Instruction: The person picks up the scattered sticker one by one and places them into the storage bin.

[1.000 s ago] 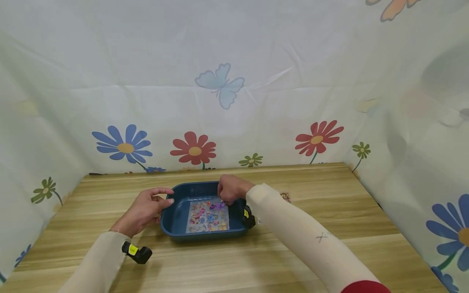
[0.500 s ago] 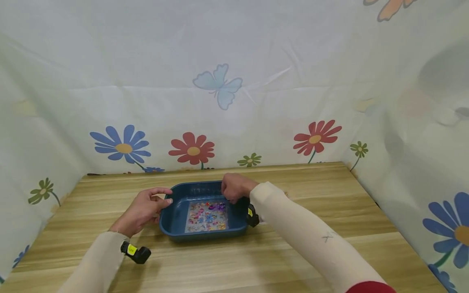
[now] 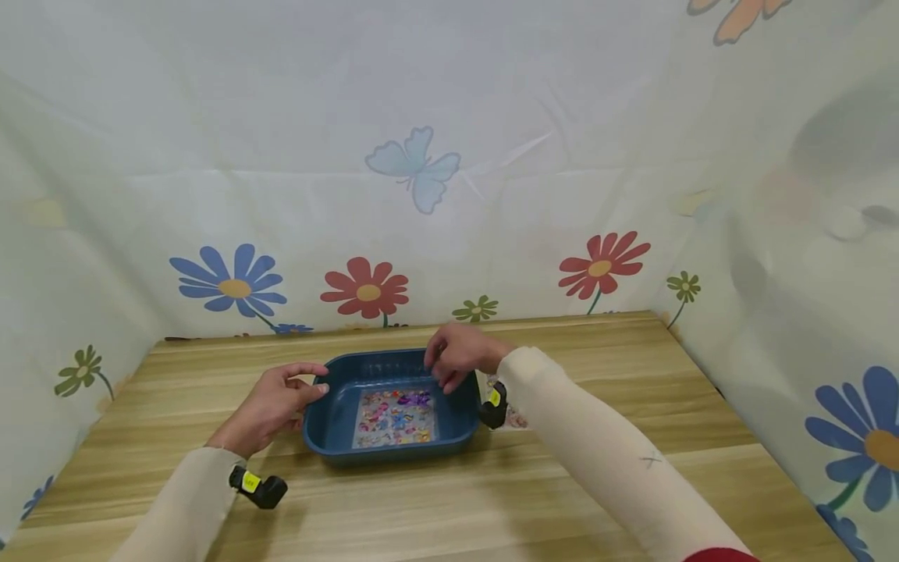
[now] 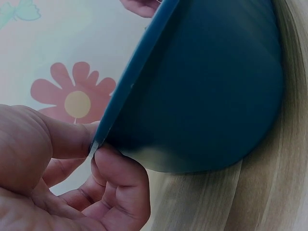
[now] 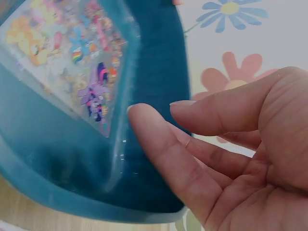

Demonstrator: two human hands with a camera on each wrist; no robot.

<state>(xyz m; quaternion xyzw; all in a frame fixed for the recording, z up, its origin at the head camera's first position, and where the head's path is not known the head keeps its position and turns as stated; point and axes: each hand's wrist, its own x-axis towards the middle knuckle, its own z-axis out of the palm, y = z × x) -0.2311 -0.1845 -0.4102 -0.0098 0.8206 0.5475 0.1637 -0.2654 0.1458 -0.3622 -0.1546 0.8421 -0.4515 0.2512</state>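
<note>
A dark blue plastic basin (image 3: 393, 455) stands on the table. My left hand (image 3: 270, 407) pinches its left rim between thumb and finger, which shows closely in the left wrist view. Flat on the basin floor lies a clear sheet (image 3: 393, 421) of colourful cartoon pony stickers. A purple pony sticker (image 5: 96, 91) is at the sheet's edge toward my right hand. Over the basin's back right corner hovers my right hand (image 3: 460, 355), its thumb and fingers apart with nothing seen between them.
Another colourful sheet (image 3: 516, 420) lies on the wooden table (image 3: 597, 375) right of the basin, partly hidden by my right wrist and its black camera (image 3: 494, 406). A flower-printed cloth (image 3: 302, 195) hangs behind the table and at its sides.
My right hand has moved up and right, away from the purple sticker, and its fingers have loosened from a curl. My left hand keeps its hold on the rim.
</note>
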